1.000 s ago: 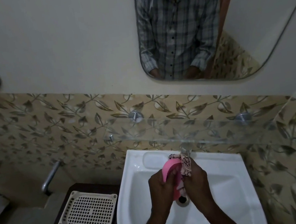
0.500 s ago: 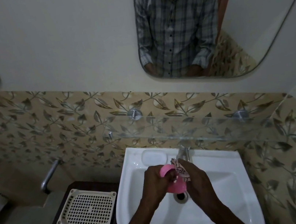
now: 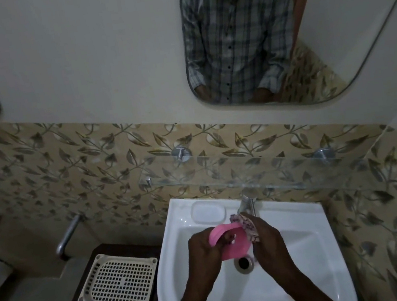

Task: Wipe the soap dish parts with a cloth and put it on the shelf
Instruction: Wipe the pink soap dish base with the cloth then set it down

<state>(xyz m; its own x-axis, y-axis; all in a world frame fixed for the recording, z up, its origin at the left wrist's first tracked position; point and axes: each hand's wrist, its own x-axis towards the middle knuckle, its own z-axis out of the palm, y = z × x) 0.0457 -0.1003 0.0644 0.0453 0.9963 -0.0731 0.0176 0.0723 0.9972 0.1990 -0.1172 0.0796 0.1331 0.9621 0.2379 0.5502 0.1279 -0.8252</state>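
Over the white sink [image 3: 314, 274], my left hand [image 3: 205, 252] grips a pink soap dish tray [image 3: 234, 241], held on edge. My right hand [image 3: 267, 240] presses a patterned cloth [image 3: 246, 224] against the tray's right side. The dish's cream slotted grid insert [image 3: 120, 282] lies flat on a dark stool to the left of the sink. A glass shelf [image 3: 259, 169] is fixed to the tiled wall just above the sink.
A tap [image 3: 247, 202] stands at the sink's back edge, close behind the cloth. The drain [image 3: 244, 262] lies below the tray. A metal spout [image 3: 67, 235] sticks from the wall at left. A mirror [image 3: 278, 35] hangs above the shelf.
The tray has turned in my left hand and shifted slightly left. My right hand with the cloth has moved along the tray's right side.
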